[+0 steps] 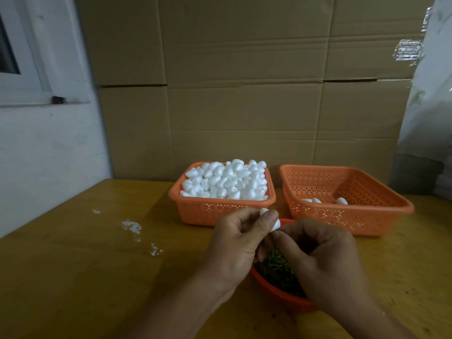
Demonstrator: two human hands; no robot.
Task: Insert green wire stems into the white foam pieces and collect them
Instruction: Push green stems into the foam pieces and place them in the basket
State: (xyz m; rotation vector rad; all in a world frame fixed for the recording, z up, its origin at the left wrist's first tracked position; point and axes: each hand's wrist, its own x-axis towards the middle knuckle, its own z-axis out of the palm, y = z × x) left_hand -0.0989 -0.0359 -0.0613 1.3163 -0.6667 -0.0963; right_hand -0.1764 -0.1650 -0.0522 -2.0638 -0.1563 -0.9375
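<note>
Head view, left hand: the left hand (234,241) is pinching a white foam piece (276,223) between thumb and curled fingers, just above the red bowl (274,289).
Right hand: the right hand (325,260) is curling tight, fingertips meeting the foam's lower end; whether it is holding a stem, I cannot tell.
Green wire stems (276,267): lying inside the bowl.
Full orange basket (220,211): sitting behind the bowl, heaped with foam.
Second orange basket (347,216): standing behind the bowl to the right, holding a few pieces.

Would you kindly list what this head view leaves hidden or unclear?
- Wire stem at the foam piece: hidden by the right hand.
- Bowl of stems: mostly covered by both hands; left hand.
- Right basket: its near wall hides part of the floor, so the count is unclear.
</note>
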